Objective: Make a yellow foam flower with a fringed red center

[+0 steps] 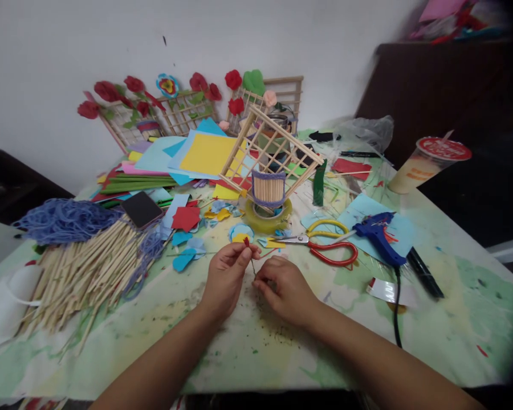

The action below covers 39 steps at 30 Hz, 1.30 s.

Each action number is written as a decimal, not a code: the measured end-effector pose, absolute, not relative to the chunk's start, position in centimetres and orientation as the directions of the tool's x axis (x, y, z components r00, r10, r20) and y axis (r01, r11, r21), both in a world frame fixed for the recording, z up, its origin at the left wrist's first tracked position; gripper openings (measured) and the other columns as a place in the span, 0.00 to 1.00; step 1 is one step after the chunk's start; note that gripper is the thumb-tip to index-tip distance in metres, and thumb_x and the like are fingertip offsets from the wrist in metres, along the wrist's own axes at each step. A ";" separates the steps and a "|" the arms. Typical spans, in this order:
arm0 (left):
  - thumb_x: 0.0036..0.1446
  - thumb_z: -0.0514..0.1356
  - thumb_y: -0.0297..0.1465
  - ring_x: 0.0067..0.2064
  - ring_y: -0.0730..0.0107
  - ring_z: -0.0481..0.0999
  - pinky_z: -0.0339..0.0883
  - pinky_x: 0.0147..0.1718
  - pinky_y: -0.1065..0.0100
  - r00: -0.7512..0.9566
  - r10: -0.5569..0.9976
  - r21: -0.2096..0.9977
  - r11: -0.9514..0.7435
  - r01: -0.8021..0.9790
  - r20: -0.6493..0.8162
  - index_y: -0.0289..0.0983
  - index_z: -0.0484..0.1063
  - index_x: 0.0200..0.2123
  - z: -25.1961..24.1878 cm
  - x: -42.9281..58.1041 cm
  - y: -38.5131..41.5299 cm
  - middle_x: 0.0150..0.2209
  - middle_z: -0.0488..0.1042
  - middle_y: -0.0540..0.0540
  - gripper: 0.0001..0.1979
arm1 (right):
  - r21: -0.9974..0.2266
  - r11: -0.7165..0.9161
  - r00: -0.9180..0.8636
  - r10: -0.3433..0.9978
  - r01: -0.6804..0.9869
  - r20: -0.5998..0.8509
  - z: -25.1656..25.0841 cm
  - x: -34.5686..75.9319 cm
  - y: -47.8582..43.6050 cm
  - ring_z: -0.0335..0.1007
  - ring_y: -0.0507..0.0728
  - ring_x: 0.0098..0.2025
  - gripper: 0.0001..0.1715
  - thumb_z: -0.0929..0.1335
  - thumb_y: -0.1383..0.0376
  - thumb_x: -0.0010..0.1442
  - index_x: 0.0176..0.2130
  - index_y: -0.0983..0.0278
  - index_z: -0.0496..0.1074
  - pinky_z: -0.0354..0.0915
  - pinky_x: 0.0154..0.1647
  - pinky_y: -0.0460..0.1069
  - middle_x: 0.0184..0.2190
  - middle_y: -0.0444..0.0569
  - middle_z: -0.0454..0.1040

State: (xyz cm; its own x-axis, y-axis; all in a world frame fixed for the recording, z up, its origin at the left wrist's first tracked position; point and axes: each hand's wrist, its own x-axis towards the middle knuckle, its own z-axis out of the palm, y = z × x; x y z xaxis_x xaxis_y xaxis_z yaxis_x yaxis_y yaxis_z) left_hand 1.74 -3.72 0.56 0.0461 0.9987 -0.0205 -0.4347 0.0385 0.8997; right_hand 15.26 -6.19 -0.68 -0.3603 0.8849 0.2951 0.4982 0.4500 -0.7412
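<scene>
The left hand (224, 279) pinches a small red piece (246, 241) on a thin stem (253, 266), above the near middle of the tabletop (248, 364). The right hand (287, 291), just beside it, has its fingertips together at the stem's lower end. Scissors (302, 240) lie farther right, left of a blue glue gun (382, 239). Wooden sticks (81, 279) lie to the left, with blue yarn (64, 222) on the far side.

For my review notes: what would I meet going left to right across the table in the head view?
Blue yarn heap, black square, red paper, left hand pinching a red-tipped stem, right hand, blue glue gun, red-lidded drink cup.
</scene>
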 end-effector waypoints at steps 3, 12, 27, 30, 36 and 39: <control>0.45 0.68 0.32 0.34 0.73 0.73 0.64 0.42 0.69 0.026 1.000 0.923 -0.004 -0.384 0.015 0.37 0.75 0.27 0.4 1.6 -3.7 0.27 0.76 0.50 0.06 | -0.733 0.456 -0.374 0.881 0.504 0.291 -0.7 15.2 -6.2 0.62 0.54 0.32 0.04 0.66 0.71 0.54 0.28 0.65 0.70 0.58 0.36 0.49 0.25 0.46 0.69; 0.49 0.64 0.31 0.37 0.68 0.73 0.64 0.44 0.67 0.066 0.978 0.968 -0.187 -0.165 0.200 0.38 0.77 0.26 0.3 1.0 -3.9 0.29 0.75 0.48 0.03 | -0.725 0.456 -0.371 0.882 0.517 0.291 -0.7 15.1 -6.1 0.63 0.54 0.33 0.05 0.65 0.70 0.56 0.27 0.65 0.69 0.58 0.36 0.49 0.26 0.47 0.70; 0.49 0.64 0.34 0.33 0.69 0.73 0.65 0.41 0.67 0.008 0.986 0.978 -0.164 -0.131 0.167 0.39 0.78 0.27 0.8 0.7 -3.7 0.26 0.76 0.48 0.05 | -0.679 0.542 -0.428 0.832 0.496 0.351 -0.9 15.5 -6.0 0.65 0.56 0.38 0.09 0.64 0.66 0.60 0.35 0.64 0.74 0.60 0.41 0.51 0.31 0.50 0.73; 0.44 0.68 0.33 0.31 0.72 0.73 0.66 0.39 0.68 -0.075 0.984 0.945 -0.174 -0.276 0.160 0.40 0.78 0.27 1.5 0.4 -3.3 0.24 0.75 0.50 0.04 | -0.680 0.543 -0.352 0.839 0.493 0.414 -0.7 15.7 -6.0 0.65 0.57 0.40 0.09 0.66 0.62 0.59 0.39 0.64 0.73 0.61 0.42 0.52 0.35 0.52 0.73; 0.37 0.70 0.30 0.26 0.75 0.71 0.64 0.30 0.72 0.040 0.996 0.939 0.084 -0.335 -0.075 0.36 0.77 0.22 2.2 0.7 -3.2 0.19 0.74 0.49 0.07 | -0.704 0.552 -0.154 0.822 0.447 0.548 0.0 16.4 -5.7 0.65 0.54 0.33 0.07 0.66 0.65 0.59 0.29 0.62 0.68 0.60 0.36 0.50 0.27 0.46 0.71; 0.35 0.71 0.29 0.23 0.77 0.69 0.63 0.26 0.74 0.144 0.965 0.922 0.251 -0.295 -0.217 0.34 0.77 0.22 1.8 1.2 -3.7 0.19 0.73 0.49 0.08 | -0.709 0.569 -0.066 0.797 0.416 0.601 0.7 16.8 -5.7 0.65 0.54 0.32 0.07 0.67 0.65 0.58 0.27 0.61 0.68 0.60 0.36 0.50 0.25 0.45 0.71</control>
